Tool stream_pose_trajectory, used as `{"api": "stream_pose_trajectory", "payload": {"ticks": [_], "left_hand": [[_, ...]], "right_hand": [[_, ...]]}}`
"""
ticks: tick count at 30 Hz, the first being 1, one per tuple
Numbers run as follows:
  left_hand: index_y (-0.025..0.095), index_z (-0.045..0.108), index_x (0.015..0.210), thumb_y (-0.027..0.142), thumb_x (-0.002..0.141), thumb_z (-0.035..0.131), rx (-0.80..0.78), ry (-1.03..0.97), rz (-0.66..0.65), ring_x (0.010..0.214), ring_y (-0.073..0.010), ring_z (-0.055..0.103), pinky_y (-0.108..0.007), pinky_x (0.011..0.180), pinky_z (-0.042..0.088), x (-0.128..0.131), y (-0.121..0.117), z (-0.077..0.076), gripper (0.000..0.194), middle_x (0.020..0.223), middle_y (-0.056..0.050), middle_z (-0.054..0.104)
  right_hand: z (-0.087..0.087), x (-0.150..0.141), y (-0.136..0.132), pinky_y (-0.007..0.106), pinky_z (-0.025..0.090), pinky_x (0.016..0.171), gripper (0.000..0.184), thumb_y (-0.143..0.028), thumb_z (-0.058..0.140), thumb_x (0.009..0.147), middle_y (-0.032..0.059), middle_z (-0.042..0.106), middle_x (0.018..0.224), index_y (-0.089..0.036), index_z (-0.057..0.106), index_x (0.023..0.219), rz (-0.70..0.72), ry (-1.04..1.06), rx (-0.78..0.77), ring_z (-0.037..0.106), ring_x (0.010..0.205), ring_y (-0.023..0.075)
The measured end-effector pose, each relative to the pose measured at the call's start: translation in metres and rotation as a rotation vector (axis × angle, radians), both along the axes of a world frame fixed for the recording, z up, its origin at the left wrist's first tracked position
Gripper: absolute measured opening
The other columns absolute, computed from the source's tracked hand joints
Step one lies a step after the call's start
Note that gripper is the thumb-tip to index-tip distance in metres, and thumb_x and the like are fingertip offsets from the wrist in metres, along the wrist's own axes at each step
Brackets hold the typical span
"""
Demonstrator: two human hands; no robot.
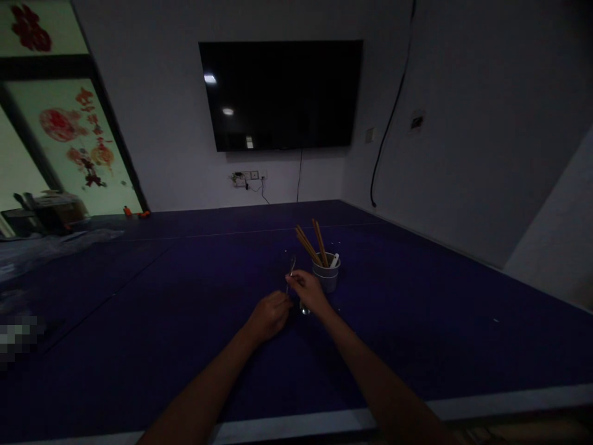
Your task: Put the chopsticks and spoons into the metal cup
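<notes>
A thin shiny metal spoon (292, 266) stands nearly upright between my two hands, its rounded end at the top. My right hand (309, 290) is closed in a pinch on its middle. Lower down, my left hand (269, 316) is closed in a loose fist where the spoon's lower end goes in. Below my right hand, a shiny rounded metal piece (304, 309), like a spoon bowl, shows on the dark blue table (222, 272); the rest of it is hidden. Just behind my right hand is a grey cup (327, 281) holding several wooden chopsticks (308, 244) and a white-handled item (335, 260).
Clear plastic wrap (69, 241) and a box (65, 207) lie at the far left. Small orange objects (134, 212) sit at the back edge. A television (282, 93) hangs on the wall, and a black cable (391, 117) dangles at the right. The room is dim.
</notes>
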State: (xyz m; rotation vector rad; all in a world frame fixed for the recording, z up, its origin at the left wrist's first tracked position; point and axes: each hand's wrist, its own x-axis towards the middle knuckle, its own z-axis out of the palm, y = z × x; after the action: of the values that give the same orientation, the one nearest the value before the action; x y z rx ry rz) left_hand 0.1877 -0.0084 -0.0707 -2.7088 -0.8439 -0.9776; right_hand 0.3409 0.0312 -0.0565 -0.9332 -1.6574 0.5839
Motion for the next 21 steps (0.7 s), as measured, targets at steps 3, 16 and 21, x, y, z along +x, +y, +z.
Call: {"api": "stream_pose_trajectory", "payload": {"ticks": [3, 16, 21], "left_hand": [[0.018, 0.063, 0.093, 0.013, 0.089, 0.031, 0.052, 0.038, 0.032, 0.089, -0.0175, 0.059, -0.034, 0.078, 0.051, 0.003, -0.004, 0.004, 0.032, 0.096, -0.011, 0.065], [0.018, 0.061, 0.103, 0.012, 0.086, 0.046, 0.279, -0.049, 0.107, 0.132, -0.0257, 0.037, -0.047, 0.097, 0.041, 0.003, -0.008, 0.012, 0.023, 0.135, -0.013, 0.051], [0.017, 0.062, 0.100, 0.013, 0.085, 0.050, 0.304, -0.085, 0.120, 0.129, -0.0252, 0.042, -0.045, 0.094, 0.045, 0.002, -0.004, 0.007, 0.020, 0.131, -0.013, 0.054]], "right_hand": [[0.009, -0.002, -0.008, 0.023, 0.042, 0.054, 0.031, -0.049, 0.051, 0.081, -0.0022, 0.059, 0.060, -0.020, 0.058, 0.073, 0.024, 0.072, 0.017, 0.056, 0.057, 0.0136], [0.045, 0.046, -0.019, 0.026, 0.043, 0.061, 0.037, -0.056, 0.041, 0.083, 0.0021, 0.059, 0.065, -0.019, 0.048, 0.080, -0.787, 0.512, 0.193, 0.058, 0.062, 0.0164], [0.041, 0.061, -0.007, 0.026, 0.043, 0.061, 0.034, -0.054, 0.044, 0.082, 0.0026, 0.060, 0.066, -0.021, 0.046, 0.075, -0.882, 0.543, 0.183, 0.059, 0.063, 0.0166]]}}
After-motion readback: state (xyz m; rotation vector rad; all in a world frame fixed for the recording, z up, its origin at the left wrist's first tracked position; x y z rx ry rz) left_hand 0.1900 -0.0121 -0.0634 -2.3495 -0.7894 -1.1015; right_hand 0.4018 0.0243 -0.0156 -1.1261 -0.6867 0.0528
